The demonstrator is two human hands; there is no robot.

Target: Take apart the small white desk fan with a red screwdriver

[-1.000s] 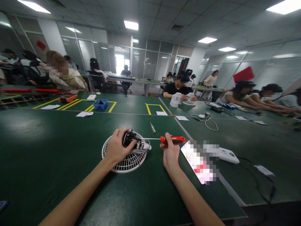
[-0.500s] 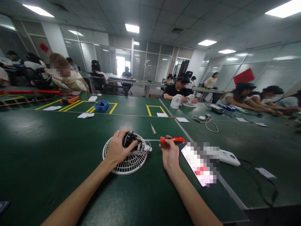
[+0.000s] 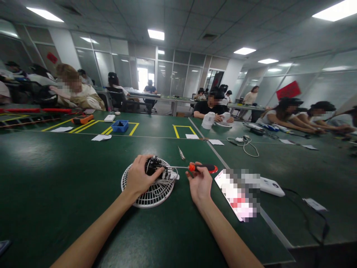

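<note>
left hand (image 3: 139, 174) clamped on black mechanism (image 3: 151, 166), atop white grille (image 3: 152, 201) | right hand (image 3: 202, 183) closed on red-and-black screwdriver (image 3: 206, 168), right of grille, pointing at mechanism; tip contact hard to tell | green tabletop (image 3: 69, 178) under grille | glass partitions (image 3: 178, 67), seated people (image 3: 201, 108) beyond grille | blue bin (image 3: 119, 129) beyond grille, leftward, dark pieces (image 3: 121, 123) inside

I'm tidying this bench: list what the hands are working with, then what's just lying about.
In use:
Red-and-black-handled metal screwdriver, in the right hand
Black mechanism with white parts, under the left hand
Round white slatted grille beneath it

Apparently just lying about:
Small, slim screwdriver-like tool
Rectangular phone, screen lit
Blue rectangular plastic bin
</note>
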